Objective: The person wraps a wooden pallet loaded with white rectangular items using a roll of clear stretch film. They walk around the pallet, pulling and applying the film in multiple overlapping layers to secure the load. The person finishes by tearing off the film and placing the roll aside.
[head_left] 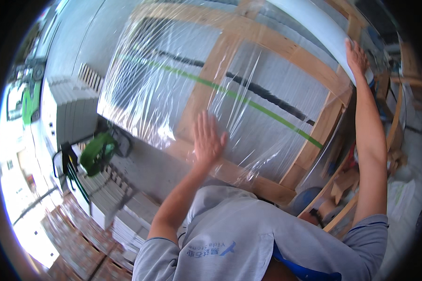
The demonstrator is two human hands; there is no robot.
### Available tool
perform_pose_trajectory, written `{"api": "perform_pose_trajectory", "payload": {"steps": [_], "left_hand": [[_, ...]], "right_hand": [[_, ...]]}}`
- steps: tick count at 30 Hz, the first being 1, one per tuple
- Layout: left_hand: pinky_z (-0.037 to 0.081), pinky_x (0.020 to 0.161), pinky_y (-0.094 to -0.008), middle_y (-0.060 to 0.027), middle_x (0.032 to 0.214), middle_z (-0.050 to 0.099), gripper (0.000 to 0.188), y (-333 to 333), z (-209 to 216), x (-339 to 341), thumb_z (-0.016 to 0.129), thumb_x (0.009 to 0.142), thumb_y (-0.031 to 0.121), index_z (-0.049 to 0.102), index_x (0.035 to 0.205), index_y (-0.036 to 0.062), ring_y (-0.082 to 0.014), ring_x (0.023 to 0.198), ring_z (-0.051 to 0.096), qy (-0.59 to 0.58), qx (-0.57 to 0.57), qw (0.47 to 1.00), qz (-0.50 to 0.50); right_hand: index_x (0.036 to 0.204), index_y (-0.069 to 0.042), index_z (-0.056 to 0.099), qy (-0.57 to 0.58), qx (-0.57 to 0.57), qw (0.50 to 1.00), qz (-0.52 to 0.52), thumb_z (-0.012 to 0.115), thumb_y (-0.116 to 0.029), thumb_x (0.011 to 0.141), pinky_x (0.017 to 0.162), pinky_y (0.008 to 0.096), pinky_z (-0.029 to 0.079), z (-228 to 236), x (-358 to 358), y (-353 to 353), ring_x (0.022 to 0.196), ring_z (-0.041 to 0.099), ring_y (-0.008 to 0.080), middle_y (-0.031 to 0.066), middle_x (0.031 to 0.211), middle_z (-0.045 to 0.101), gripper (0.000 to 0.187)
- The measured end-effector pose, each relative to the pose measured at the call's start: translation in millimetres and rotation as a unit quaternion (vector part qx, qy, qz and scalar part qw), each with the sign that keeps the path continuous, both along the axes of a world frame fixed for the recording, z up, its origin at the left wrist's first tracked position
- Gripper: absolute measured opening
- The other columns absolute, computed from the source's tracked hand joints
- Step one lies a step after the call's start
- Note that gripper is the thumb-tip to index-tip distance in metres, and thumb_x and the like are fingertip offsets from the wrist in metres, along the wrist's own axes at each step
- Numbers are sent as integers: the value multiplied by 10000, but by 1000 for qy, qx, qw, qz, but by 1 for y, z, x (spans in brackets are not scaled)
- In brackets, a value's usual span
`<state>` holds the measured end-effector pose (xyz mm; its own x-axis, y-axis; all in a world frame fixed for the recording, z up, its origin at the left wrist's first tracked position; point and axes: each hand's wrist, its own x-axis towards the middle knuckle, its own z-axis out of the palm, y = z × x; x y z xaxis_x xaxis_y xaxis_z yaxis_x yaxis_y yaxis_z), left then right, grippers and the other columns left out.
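Observation:
A wooden crate frame [211, 77] stands before me, wrapped in clear, wrinkled stretch film [150, 110]. A green strap [241, 97] and a dark strip [267, 94] run across it beneath the film. My left hand [207, 139] is spread flat on or just over the film near the crate's close edge, holding nothing. A thick white roll of film [314, 28] lies slantwise along the crate's far right side. My right hand [356, 57] grips the roll near its close end, its thumb side partly hidden.
White stacked slabs or boxes [72, 112] stand left, by a green strap reel [98, 152] on a stand. Beyond is a green vehicle [30, 104]. Wrapped pallets [77, 234] sit lower left. Loose timber [344, 187] and clutter crowd the right side.

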<state>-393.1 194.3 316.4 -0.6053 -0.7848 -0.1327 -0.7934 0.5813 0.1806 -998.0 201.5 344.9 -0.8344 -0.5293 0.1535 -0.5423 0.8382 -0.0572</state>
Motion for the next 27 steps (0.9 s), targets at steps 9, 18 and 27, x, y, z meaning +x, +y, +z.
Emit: {"api": "perform_pose_trajectory", "payload": {"steps": [9,18,27], "left_hand": [[144,1152,-494,-209,1532,203,731,231,0,12,568,866,363,304,1423,-29,-358,1431,165,134,38,973,185],[144,1161,-402,-230,1506,235,657,230,-48,54,470,941,304,232,1440,-52,-345,1425,174,512,61,665,541],[47,1172,-364,-208,1556,80,720,307,-44,-21,313,1001,408,52,1470,-71,-290,1452,43,595,339,578,444]], "right_hand": [[1435,-194,387,-36,17,999,19,240,-742,857,1069,609,214,-12,-33,-9,1338,368,360,113,1468,394,810],[1446,-222,353,-20,56,998,-18,227,-769,841,1062,630,197,-27,-61,-17,1349,313,405,179,1472,354,826],[1448,-228,347,8,39,999,-20,233,-781,828,1062,635,196,-34,-73,-18,1344,322,409,171,1477,352,839]]}}
